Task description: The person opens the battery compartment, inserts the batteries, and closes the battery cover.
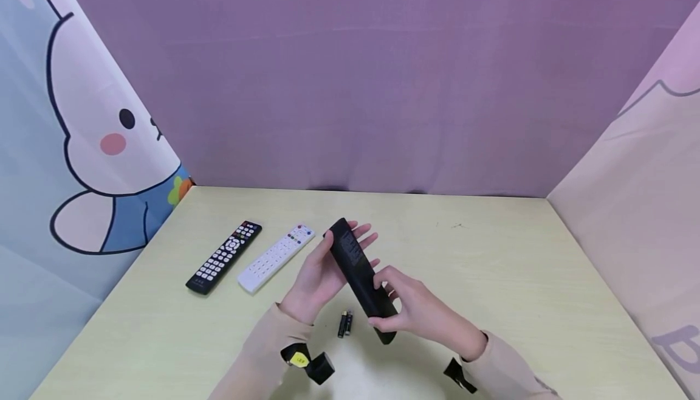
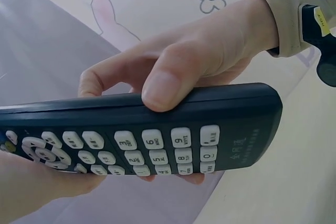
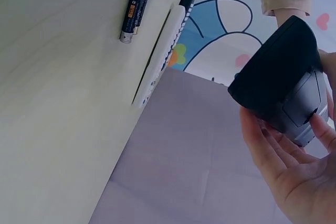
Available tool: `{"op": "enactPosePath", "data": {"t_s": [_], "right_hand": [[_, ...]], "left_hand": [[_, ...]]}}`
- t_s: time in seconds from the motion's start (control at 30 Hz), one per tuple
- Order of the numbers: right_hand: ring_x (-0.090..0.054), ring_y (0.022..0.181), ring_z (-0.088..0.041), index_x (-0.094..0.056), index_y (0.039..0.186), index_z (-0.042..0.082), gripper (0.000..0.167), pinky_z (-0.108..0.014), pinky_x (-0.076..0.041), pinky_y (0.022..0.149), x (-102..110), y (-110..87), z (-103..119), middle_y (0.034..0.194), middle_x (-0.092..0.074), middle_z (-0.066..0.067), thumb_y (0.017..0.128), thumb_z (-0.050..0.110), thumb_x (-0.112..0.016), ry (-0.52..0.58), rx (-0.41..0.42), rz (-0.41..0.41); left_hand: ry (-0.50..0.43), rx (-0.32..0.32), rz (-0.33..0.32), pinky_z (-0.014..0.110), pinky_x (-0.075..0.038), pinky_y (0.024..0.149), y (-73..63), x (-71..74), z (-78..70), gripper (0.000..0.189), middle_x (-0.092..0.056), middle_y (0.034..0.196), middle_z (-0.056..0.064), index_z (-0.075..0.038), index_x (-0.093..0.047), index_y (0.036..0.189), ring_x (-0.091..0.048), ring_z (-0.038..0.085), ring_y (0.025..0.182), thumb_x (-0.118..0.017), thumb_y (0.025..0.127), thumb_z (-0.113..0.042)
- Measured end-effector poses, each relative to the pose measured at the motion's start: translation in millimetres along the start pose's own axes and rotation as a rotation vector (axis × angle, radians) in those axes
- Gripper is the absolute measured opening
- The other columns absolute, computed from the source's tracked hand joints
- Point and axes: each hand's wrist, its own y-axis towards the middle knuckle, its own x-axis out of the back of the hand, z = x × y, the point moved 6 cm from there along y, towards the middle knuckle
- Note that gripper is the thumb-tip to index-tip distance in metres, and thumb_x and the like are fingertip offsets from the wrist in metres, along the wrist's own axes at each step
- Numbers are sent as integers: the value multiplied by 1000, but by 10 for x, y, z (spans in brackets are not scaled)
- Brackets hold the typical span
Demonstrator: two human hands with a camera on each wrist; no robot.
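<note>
A black remote control (image 1: 358, 272) is held tilted above the table, its back towards the head camera. My left hand (image 1: 321, 272) grips its far end, thumb along the edge. My right hand (image 1: 412, 306) holds the near end, thumb on one side and index finger bent onto the back. The left wrist view shows the number buttons on the remote's front (image 2: 157, 150), with the right thumb on the side edge. A battery cover (image 3: 307, 100) is on the back, under the right hand's bent finger. Two batteries (image 1: 345, 323) lie side by side on the table below.
A second black remote control (image 1: 224, 258) with white buttons and a white remote control (image 1: 276, 258) lie on the left of the pale table (image 1: 492, 266). A purple curtain (image 1: 355, 84) rises behind the table's far edge, with printed cloths at both sides.
</note>
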Motion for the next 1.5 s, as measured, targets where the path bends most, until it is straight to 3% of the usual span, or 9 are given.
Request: {"op": "enactPosePath", "data": {"t_s": [0.2, 0.47, 0.73, 0.97, 1.23, 1.5], "right_hand": [[-57, 71, -10, -44, 97, 10, 44, -23, -51, 61, -5, -5, -10, 85, -54, 3, 67, 21, -75, 12, -55, 12], [-59, 72, -11, -40, 99, 11, 46, -24, -52, 64, 16, -23, -28, 86, -58, -1, 70, 22, -74, 46, -141, 13], [-58, 77, -11, -45, 100, 5, 40, -24, -53, 64, 100, -21, 20, 95, -57, -5, 71, 11, -72, 61, -15, -108], [-56, 69, -13, -48, 95, 0, 36, -24, -52, 57, 197, -55, 70, 84, -55, -6, 67, -3, -70, 69, 124, -219], [-56, 62, -15, -47, 90, -4, 37, -28, -53, 54, 241, -52, 154, 78, -54, -8, 62, -12, -69, 91, 91, -237], [-58, 66, -10, -50, 97, 1, 37, -26, -53, 57, 192, -118, 2, 77, -59, -5, 68, -7, -70, 161, 52, -252]], "left_hand": [[4, 7, 23, 57, -13, 104, 6, -11, 19, 31, -47, 125, 6, -13, -47, 115, -30, 27, 127, -38, 94, -33], [-18, -6, -55, 59, -14, 103, -16, 52, -3, 32, -47, 125, 8, -13, -41, 118, -36, 26, 124, -36, 94, -34], [-46, -12, -55, 59, -15, 103, -10, 65, -16, 34, -46, 125, 9, -12, -39, 121, -35, 27, 124, -31, 95, -34], [-68, -16, -98, 57, -18, 103, -15, 94, -31, 36, -48, 122, 8, -11, -34, 122, -34, 27, 125, -35, 94, -34], [-81, -29, -116, 58, -20, 102, -21, 121, -47, 36, -49, 120, 9, -11, -36, 121, -35, 28, 124, -37, 94, -34], [-94, -20, -135, 57, -20, 103, -35, 149, -40, 34, -48, 121, 9, -12, -36, 121, -35, 27, 124, -34, 95, -33]]}}
